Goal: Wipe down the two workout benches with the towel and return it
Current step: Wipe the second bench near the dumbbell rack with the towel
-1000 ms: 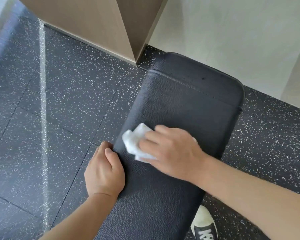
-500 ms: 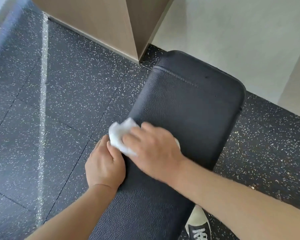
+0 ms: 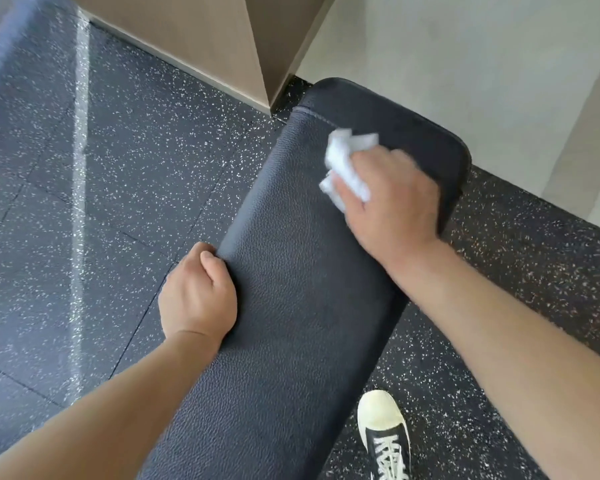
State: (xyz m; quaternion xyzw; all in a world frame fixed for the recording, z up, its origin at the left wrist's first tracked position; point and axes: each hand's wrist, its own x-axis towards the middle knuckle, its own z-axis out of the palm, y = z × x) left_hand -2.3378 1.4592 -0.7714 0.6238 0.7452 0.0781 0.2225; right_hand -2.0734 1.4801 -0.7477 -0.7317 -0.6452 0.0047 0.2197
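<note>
A black padded workout bench runs from the bottom centre up to the right. Near its far end my right hand grips a crumpled white towel and presses it onto the pad. The towel sticks out to the left of my fingers. My left hand grips the bench's left edge, thumb on top of the pad and fingers curled over the side. Only one bench is in view.
Dark speckled rubber floor tiles lie all around the bench. A beige wooden cabinet corner stands just beyond the bench's far end, with a pale wall to its right. My shoe is beside the bench at bottom right.
My right hand has swept the towel from the bench's left edge, near my left hand, up and right toward the far end. My left hand keeps its grip on the edge.
</note>
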